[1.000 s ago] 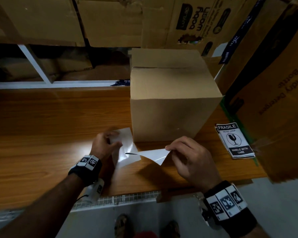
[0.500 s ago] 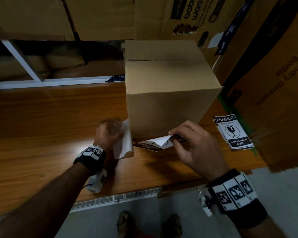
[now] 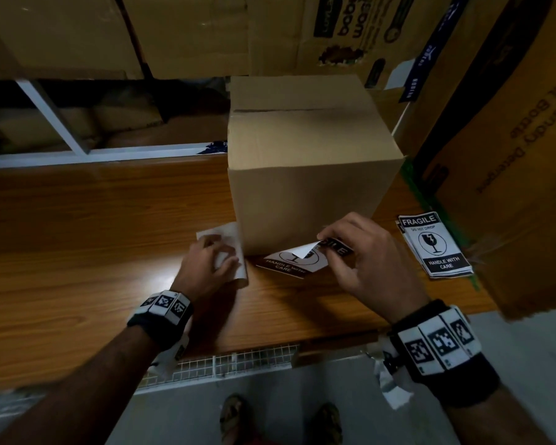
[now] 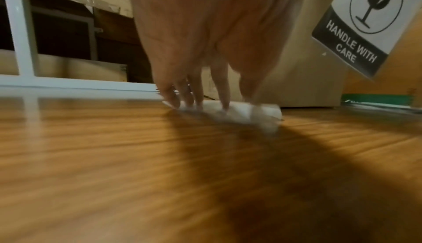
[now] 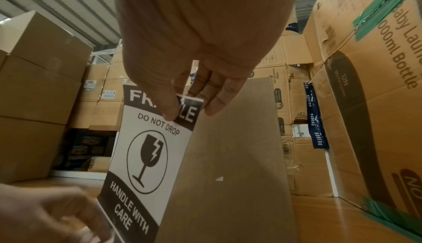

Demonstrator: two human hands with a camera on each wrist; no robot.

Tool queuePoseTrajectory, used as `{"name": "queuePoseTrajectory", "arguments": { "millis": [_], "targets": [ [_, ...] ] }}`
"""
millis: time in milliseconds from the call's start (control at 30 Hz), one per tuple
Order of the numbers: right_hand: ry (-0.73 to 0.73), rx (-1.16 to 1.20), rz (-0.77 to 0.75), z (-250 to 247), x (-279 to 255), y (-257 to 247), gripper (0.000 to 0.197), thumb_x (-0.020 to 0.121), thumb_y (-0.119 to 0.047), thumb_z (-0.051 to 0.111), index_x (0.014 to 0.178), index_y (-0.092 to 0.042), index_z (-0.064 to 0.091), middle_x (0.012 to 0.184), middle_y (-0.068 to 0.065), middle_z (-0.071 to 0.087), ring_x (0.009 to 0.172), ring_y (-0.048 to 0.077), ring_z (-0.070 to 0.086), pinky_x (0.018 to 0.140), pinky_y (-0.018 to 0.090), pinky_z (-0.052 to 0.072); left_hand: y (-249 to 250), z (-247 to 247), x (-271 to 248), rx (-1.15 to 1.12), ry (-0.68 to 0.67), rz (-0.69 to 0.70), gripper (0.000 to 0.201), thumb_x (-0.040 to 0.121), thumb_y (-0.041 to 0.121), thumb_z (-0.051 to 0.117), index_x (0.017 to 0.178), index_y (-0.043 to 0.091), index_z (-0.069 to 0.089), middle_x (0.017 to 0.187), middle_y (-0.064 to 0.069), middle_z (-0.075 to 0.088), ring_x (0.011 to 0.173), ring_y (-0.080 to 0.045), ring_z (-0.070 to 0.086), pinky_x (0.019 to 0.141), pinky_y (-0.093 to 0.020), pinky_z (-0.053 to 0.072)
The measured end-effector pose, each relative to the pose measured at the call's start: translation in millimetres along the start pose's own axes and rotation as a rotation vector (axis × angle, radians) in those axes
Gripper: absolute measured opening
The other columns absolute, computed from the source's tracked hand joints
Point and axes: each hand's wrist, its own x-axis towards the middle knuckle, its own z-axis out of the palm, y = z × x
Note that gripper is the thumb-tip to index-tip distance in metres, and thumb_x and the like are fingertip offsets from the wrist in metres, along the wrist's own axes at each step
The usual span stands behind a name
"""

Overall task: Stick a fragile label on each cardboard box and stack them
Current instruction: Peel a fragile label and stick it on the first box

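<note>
Pinching label point(image 3: 302, 256) by its top, right hand point(image 3: 363, 261) near box point(image 3: 308, 175); left hand point(image 3: 206, 268) clamped on backing paper point(image 3: 228, 239) on worktop point(image 3: 77, 252).

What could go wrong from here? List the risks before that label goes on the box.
1. The right hand pinches the fragile label by one top corner only; the hanging sheet may curl, stick to itself or land crooked on the cardboard box.
2. The left hand is busy with the white backing paper on the table, so nothing steadies the box or smooths the label.
</note>
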Motion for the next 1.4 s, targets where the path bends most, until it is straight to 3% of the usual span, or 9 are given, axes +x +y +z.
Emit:
{"name": "queuePoseTrajectory", "arguments": {
  "millis": [200, 467, 667, 800, 1033, 1267, 1333, 1400],
  "targets": [
    [-0.004, 0.041, -0.034, -3, -1, 5, 0.015, 0.093, -0.018, 0.071, 0.107, -0.02, 0.069, 0.105, -0.008, 0.061, 0.094, 0.007, 0.06, 0.076, 0.03, 0.058, 1, 12, -3, 0.174, -0.108, 0.032, 0.062, 0.098, 0.053, 0.06, 0.151, 0.024, 0.049, 0.169, -0.009, 0.025, 0.15, -0.03, 0.033, 0.12, -0.046, 0.035],
    [-0.027, 0.064, -0.052, -8, -4, 12, 0.015, 0.093, -0.017, 0.071, 0.107, -0.02, 0.068, 0.105, -0.009, 0.06, 0.095, 0.008, 0.061, 0.077, 0.033, 0.058, 9, 15, 3, 0.187, -0.094, -0.006, 0.07, 0.101, 0.051, 0.056, 0.158, 0.018, 0.034, 0.172, -0.01, 0.013, 0.157, -0.03, 0.018, 0.127, -0.045, 0.022],
    [-0.026, 0.079, -0.054, -8, -6, 10, 0.013, 0.092, -0.018, 0.069, 0.105, -0.02, 0.069, 0.104, -0.009, 0.061, 0.095, 0.008, 0.062, 0.076, 0.035, 0.058, -2, 11, 13, 0.278, -0.152, -0.041, 0.069, 0.104, 0.056, 0.044, 0.163, 0.03, 0.02, 0.173, -0.007, -0.003, 0.159, -0.031, 0.0, 0.128, -0.05, 0.011],
    [-0.035, 0.07, -0.045, -2, -3, 4, 0.013, 0.092, -0.02, 0.068, 0.105, -0.021, 0.069, 0.103, -0.01, 0.061, 0.094, 0.007, 0.061, 0.074, 0.034, 0.057, -8, 5, 26, 0.283, -0.188, -0.08, 0.068, 0.106, 0.056, 0.038, 0.164, 0.036, 0.009, 0.172, -0.006, -0.013, 0.159, -0.034, -0.005, 0.127, -0.055, 0.011],
    [-0.021, 0.034, -0.011, 8, 0, -8, 0.013, 0.092, -0.021, 0.07, 0.105, -0.023, 0.07, 0.103, -0.011, 0.061, 0.093, 0.006, 0.061, 0.072, 0.032, 0.057, -13, -1, 36, 0.312, -0.159, -0.005, 0.068, 0.108, 0.048, 0.038, 0.165, 0.031, 0.006, 0.173, -0.009, -0.007, 0.157, -0.038, 0.008, 0.125, -0.055, 0.018],
    [-0.007, 0.016, 0.018, 7, 2, -12, 0.013, 0.094, -0.023, 0.067, 0.108, -0.024, 0.068, 0.106, -0.012, 0.06, 0.094, 0.004, 0.059, 0.073, 0.031, 0.057, -10, -16, 26, 0.069, -0.041, 0.082, 0.068, 0.102, 0.025, 0.057, 0.162, 0.024, 0.025, 0.17, -0.011, 0.017, 0.152, -0.034, 0.026, 0.122, -0.049, 0.028],
    [0.005, 0.016, 0.011, 6, 4, -13, 0.013, 0.094, -0.023, 0.066, 0.107, -0.024, 0.068, 0.105, -0.012, 0.06, 0.094, 0.004, 0.059, 0.074, 0.032, 0.057, -1, -27, 17, -0.048, 0.03, 0.084, 0.065, 0.099, 0.015, 0.058, 0.159, 0.022, 0.032, 0.167, -0.01, 0.026, 0.15, -0.029, 0.03, 0.12, -0.043, 0.031],
    [0.01, 0.011, 0.003, 4, 7, -13, 0.012, 0.095, -0.021, 0.066, 0.107, -0.024, 0.068, 0.104, -0.011, 0.059, 0.093, 0.005, 0.059, 0.073, 0.033, 0.057, 14, -40, 4, -0.226, 0.197, 0.135, 0.059, 0.097, 0.006, 0.055, 0.152, 0.022, 0.042, 0.16, -0.005, 0.034, 0.141, -0.019, 0.039, 0.116, -0.036, 0.038]
  ]
}}
